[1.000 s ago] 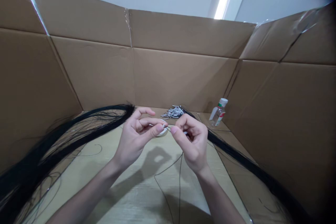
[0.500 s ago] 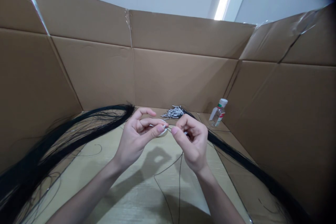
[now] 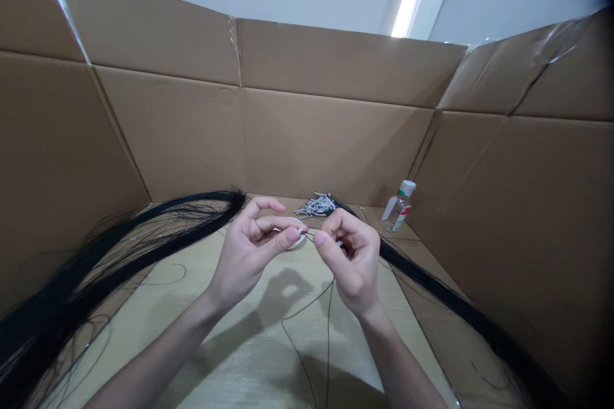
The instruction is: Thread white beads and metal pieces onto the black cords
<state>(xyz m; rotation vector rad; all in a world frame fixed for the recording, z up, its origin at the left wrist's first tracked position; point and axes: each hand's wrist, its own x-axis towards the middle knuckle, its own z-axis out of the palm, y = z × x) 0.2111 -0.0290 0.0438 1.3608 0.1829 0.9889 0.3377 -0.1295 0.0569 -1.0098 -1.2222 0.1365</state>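
Between the thumb and index finger of my left hand [image 3: 256, 239] is a small whitish bead [image 3: 300, 231], pinched near the fingertips. My right hand [image 3: 351, 255] is closed in a pinch on a thin dark cord [image 3: 310, 236] that runs across to the bead. Below my right hand the cord's two strands [image 3: 329, 326] hang down toward the front edge of the view. A small white dish [image 3: 297, 243] lies behind my left fingertips, mostly hidden by them. Something whitish shows inside my curled right fingers, too small to name.
A bundle of dark cords [image 3: 192, 230] curves along the left side; another bundle [image 3: 432, 278] runs down the right, its far end carrying a heap of white-and-dark beaded ends [image 3: 316, 206]. A clear bottle [image 3: 398, 208] with a white cap stands back right. Cardboard walls [image 3: 336, 140] surround the tabletop.
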